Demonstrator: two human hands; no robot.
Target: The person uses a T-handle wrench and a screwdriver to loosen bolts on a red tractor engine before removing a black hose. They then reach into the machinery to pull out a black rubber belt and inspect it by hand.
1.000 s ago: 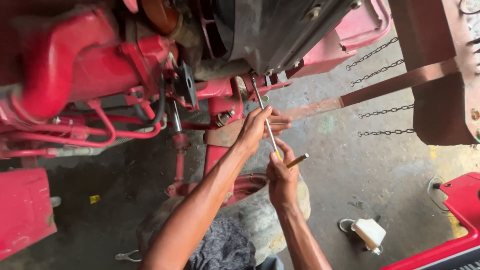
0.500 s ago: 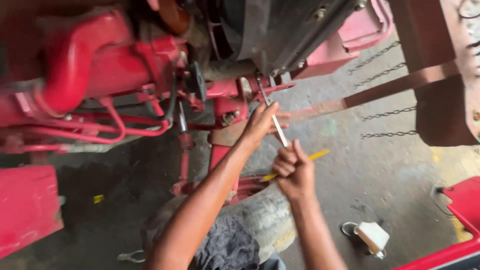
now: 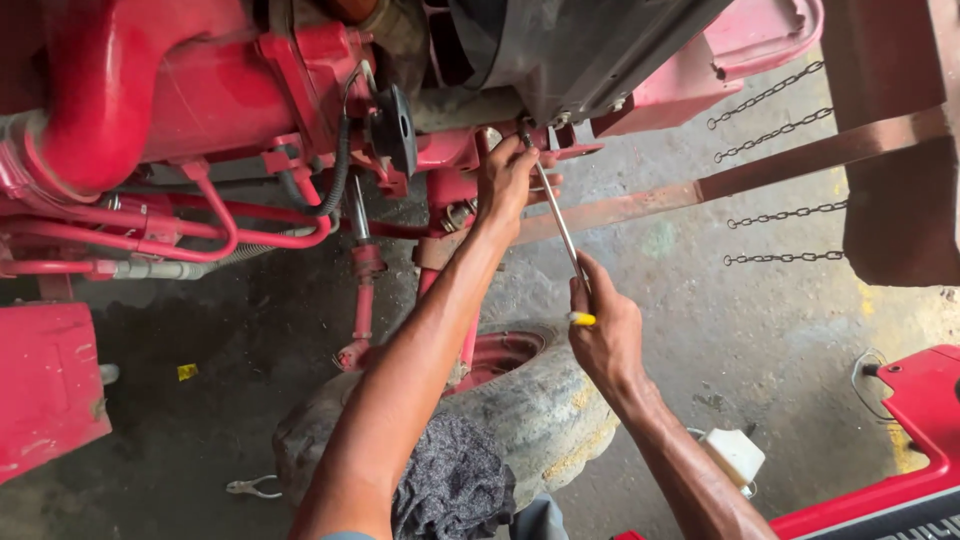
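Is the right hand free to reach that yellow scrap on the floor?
Probably not: the right hand grips the screwdriver, and the left arm and tyre lie between it and the scrap.

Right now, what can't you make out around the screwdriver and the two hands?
Head view only:
- Screwdriver tip: hidden behind the left hand and the red bracket.
- Its yellow handle: mostly wrapped inside the right hand.
- What the left fingers press on: covered by the hand itself.
- Tyre: partly under the grey cloth.
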